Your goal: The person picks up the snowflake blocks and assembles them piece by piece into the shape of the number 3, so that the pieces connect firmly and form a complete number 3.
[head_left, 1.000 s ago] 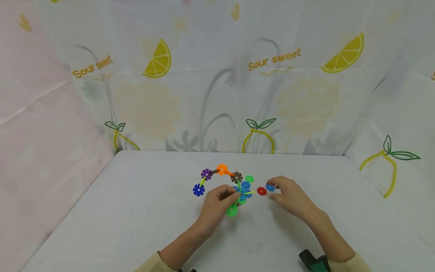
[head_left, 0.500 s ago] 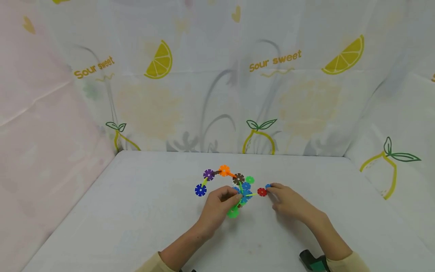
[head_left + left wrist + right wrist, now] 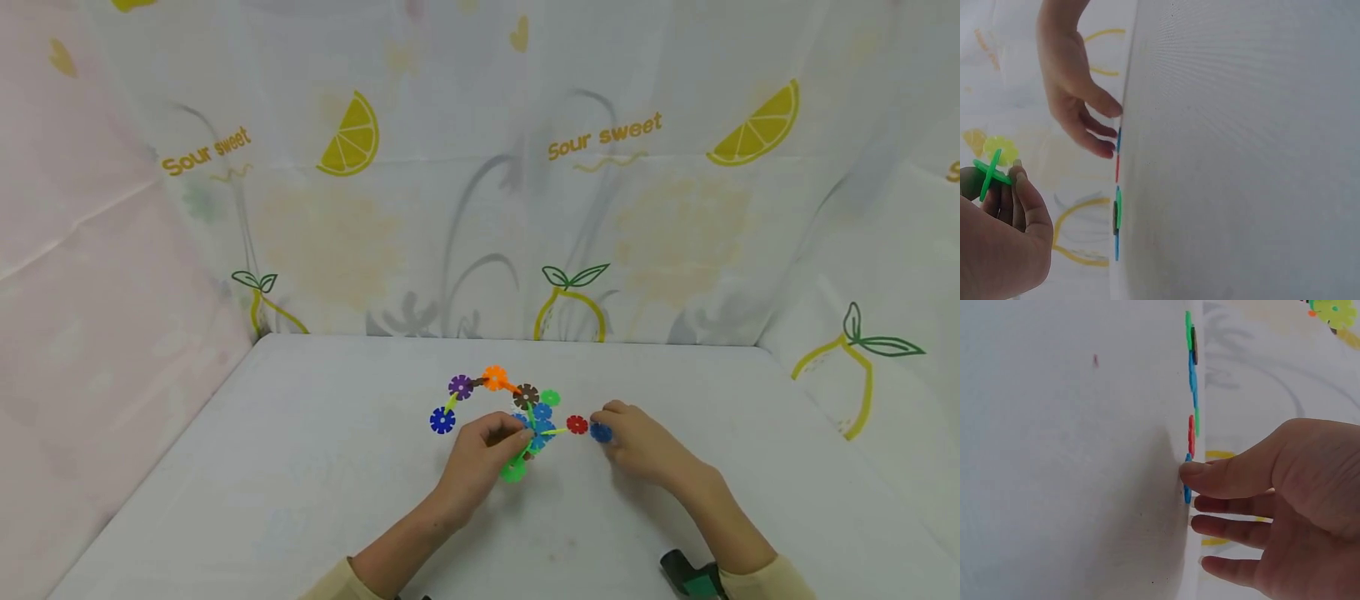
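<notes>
Hands pinched: left (image 3: 476,458) on green discs (image 3: 990,175); right (image 3: 647,443) on blue disc (image 3: 600,432), now more visible

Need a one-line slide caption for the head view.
Left hand holding linked notched discs, right hand at a blue disc beside a red disc.

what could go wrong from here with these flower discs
The raised chain of discs extends unsupported from the left hand, so a joint might slip loose. The red disc lies close beside the blue disc at the right hand, so it could get nudged away.
</notes>
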The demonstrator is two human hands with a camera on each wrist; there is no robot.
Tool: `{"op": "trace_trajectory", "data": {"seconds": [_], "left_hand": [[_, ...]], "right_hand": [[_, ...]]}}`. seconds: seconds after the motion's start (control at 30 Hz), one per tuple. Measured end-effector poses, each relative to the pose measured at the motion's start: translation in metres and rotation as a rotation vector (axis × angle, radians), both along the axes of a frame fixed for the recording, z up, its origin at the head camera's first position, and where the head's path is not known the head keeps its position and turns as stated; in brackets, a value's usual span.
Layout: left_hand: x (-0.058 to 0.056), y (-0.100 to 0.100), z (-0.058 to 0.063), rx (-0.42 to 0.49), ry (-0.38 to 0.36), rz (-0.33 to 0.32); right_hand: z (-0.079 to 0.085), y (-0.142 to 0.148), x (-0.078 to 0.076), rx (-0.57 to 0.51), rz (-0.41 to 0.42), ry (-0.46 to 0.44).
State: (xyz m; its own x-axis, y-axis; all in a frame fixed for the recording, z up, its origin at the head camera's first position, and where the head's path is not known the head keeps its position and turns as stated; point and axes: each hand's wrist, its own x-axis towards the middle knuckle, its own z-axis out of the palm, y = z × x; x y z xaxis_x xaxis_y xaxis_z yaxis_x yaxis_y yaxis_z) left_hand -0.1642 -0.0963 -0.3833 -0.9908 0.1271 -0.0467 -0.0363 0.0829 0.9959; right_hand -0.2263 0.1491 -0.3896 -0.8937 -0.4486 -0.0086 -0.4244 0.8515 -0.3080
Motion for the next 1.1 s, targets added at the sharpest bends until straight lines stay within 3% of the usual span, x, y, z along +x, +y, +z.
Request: {"op": "trace_trajectory", "data": {"seconds": [0.2, 0.9, 1.1], "left_hand": [[0.0008, 0.0013, 0.0017, 0.000, 0.013, -0.010], [0.0001, 0.0015, 0.0008, 0.005, -0.002, -0.013], [0.0002, 0.0001, 0.0010, 0.005, -0.020, -0.007]], "right_hand": [[-0.0008, -0.0034, 0.0023, -0.047, -0.020, 0.035], [0.0022, -0.0049, 0.0066, -0.105, -0.084, -0.150], [0.0043, -0.0048, 0.0055, -0.146, -0.055, -0.154]]}}
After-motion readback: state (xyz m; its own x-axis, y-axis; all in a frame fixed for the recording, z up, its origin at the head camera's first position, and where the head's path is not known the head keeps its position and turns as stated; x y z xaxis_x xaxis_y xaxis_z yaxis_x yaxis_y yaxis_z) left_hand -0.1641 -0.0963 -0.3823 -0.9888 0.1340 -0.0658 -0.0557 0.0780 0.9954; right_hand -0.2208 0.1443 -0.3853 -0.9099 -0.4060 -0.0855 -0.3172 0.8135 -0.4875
